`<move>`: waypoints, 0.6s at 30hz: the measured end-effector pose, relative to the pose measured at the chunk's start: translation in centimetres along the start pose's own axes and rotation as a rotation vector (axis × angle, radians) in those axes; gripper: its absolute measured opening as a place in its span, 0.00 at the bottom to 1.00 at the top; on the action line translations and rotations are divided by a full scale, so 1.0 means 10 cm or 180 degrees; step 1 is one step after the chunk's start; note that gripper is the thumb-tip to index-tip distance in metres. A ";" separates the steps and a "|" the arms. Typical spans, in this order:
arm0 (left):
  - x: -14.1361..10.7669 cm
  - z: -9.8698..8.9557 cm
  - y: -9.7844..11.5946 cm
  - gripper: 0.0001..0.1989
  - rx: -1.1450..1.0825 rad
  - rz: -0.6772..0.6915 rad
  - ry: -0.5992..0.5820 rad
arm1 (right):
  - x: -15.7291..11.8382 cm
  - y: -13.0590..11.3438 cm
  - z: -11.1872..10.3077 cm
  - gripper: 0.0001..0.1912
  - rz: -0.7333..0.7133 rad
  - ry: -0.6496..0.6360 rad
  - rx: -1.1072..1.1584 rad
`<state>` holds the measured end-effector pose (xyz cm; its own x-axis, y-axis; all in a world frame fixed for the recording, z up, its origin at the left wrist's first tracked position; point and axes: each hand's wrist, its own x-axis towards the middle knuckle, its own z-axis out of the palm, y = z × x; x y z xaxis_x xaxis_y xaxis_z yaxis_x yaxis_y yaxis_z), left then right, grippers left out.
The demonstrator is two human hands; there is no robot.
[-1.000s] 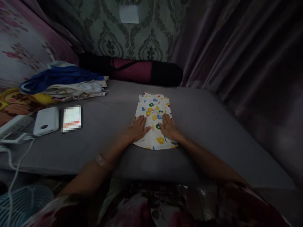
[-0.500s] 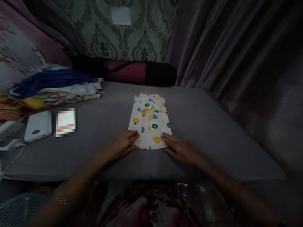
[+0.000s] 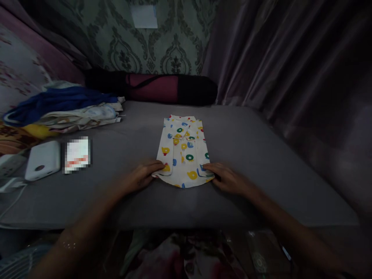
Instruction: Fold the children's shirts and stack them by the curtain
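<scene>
A small white shirt with yellow, blue, green and red prints lies on the grey sheet, its sides folded inward and its narrower end away from me. My left hand pinches the near left corner, thumb below and fingers on top. At the near right corner my right hand grips the cloth the same way. Both corners are slightly lifted, and the hem between them bows toward me. The thumbs are partly hidden by cloth and fingers.
On the left are piled clothes, a white power bank, a blurred-out item and a white plug with a cable. A long black and maroon bag lies along the wall. Curtains hang at right.
My hands have gone from lying flat on the shirt's lower corners to pinching them. The corners have spread outward and lifted, and the near hem now curves toward me.
</scene>
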<state>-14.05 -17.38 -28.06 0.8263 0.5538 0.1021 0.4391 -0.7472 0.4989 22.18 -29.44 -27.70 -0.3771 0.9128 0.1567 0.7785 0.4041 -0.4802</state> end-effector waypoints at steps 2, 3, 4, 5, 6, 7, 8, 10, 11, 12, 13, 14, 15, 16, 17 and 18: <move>0.01 -0.04 -0.02 0.20 -0.0182 -0.0039 0.0030 | 0.04 0.05 0.00 0.23 0.0064 0.0011 0.0134; 0.03 -0.06 -0.01 0.20 -0.0295 -0.0073 0.0075 | 0.07 0.07 0.00 0.21 0.0104 0.0003 0.0221; 0.06 -0.08 0.01 0.20 -0.0412 -0.0132 0.0113 | 0.09 0.09 0.00 0.20 0.0161 -0.0002 0.0327; 0.09 -0.09 0.03 0.20 -0.0526 -0.0232 0.0149 | 0.13 0.10 -0.01 0.19 0.0234 0.0003 0.0454; 0.13 -0.11 0.05 0.20 -0.0635 -0.0385 0.0189 | 0.16 0.12 -0.02 0.18 0.0322 0.0037 0.0593; 0.17 -0.12 0.07 0.20 -0.0728 -0.0584 0.0239 | 0.20 0.13 -0.02 0.18 0.0421 0.0091 0.0738; 0.22 -0.12 0.08 0.21 -0.0799 -0.0811 0.0286 | 0.24 0.15 -0.02 0.18 0.0534 0.0172 0.0868; 0.30 -0.12 0.07 0.22 -0.0874 -0.1245 0.0424 | 0.33 0.20 -0.01 0.18 0.0822 0.0366 0.0978; 0.34 -0.11 0.06 0.22 -0.0857 -0.1424 0.0499 | 0.38 0.23 0.01 0.18 0.0992 0.0450 0.0934; 0.38 -0.10 0.04 0.22 -0.0792 -0.1560 0.0547 | 0.42 0.25 0.03 0.18 0.1176 0.0527 0.0841; 0.42 -0.08 0.02 0.22 -0.0683 -0.1660 0.0588 | 0.46 0.27 0.05 0.17 0.1356 0.0583 0.0713; 0.45 -0.06 0.00 0.21 -0.0545 -0.1732 0.0623 | 0.50 0.27 0.08 0.17 0.1514 0.0617 0.0557; 0.48 -0.05 -0.01 0.21 -0.0389 -0.1793 0.0647 | 0.53 0.27 0.10 0.16 0.1631 0.0616 0.0380; 0.50 -0.03 -0.02 0.20 -0.0234 -0.1849 0.0656 | 0.55 0.25 0.12 0.17 0.1721 0.0600 0.0180; 0.52 -0.01 -0.03 0.20 -0.0099 -0.1890 0.0666 | 0.56 0.21 0.13 0.17 0.1791 0.0554 -0.0040; 0.52 0.00 -0.03 0.20 0.0005 -0.1920 0.0669 | 0.57 0.17 0.14 0.18 0.1858 0.0492 -0.0270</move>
<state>-9.89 -14.23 -27.70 0.3468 0.9375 -0.0295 0.8063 -0.2819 0.5201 20.66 -23.59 -28.82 0.1961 0.9805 0.0147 0.8744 -0.1681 -0.4551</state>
